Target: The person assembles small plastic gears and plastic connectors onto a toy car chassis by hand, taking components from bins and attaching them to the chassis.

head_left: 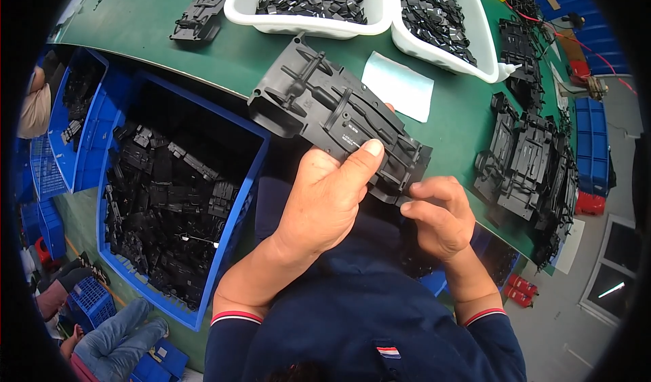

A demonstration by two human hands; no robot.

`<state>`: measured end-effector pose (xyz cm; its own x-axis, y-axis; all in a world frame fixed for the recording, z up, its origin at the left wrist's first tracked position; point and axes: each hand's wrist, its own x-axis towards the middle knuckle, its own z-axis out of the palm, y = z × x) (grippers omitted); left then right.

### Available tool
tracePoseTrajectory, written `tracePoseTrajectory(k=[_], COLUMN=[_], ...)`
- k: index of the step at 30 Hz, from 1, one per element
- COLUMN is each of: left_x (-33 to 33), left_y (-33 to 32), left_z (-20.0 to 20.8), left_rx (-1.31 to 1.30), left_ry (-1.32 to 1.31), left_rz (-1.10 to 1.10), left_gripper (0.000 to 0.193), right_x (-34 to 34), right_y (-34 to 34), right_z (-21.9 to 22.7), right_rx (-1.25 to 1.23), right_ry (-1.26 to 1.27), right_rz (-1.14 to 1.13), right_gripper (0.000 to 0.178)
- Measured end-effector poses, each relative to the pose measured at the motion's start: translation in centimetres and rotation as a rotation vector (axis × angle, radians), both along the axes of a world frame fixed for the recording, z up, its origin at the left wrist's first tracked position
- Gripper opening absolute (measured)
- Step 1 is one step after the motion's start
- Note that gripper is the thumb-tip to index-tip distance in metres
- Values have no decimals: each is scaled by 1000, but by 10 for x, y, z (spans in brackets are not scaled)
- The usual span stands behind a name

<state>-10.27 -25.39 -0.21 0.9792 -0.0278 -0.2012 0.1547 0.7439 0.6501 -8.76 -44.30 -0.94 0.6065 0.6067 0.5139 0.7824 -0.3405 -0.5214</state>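
My left hand (325, 195) grips a long black plastic moulded part (339, 121), its thumb pressed on the ribbed face and its other fingers mostly hidden behind. The part is held up at a slant in front of my body, over the near edge of the green table. At its lower right end, my right hand (441, 216) pinches a small black plastic piece (403, 201) between thumb and forefinger. This piece touches or lies right beside the part's corner; its shape is mostly covered by the fingertips.
Two white bins (308, 28) of small black pieces stand on the green table (149, 15), near a pale paper sheet (400, 85). More black moulded parts (525, 158) are piled at right. A blue crate (196, 321) full of black parts is at left. Other people sit farther left.
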Motion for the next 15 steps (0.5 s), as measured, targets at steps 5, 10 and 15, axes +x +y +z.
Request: tracePoseTrajectory(k=[5, 10, 15], left_x=[2, 0, 3], left_y=[-6, -2, -3], left_z=[9, 1, 0], left_rx=[-84, -93, -127], left_ry=[46, 7, 12], left_rz=[81, 38, 59], left_gripper=[31, 31, 31], right_x=[0, 0, 4], right_y=[1, 2, 3], right_z=[-2, -5, -8], right_rx=[-15, 2, 17], right_ry=[8, 6, 3], right_rz=[1, -5, -9], right_gripper=[30, 29, 28])
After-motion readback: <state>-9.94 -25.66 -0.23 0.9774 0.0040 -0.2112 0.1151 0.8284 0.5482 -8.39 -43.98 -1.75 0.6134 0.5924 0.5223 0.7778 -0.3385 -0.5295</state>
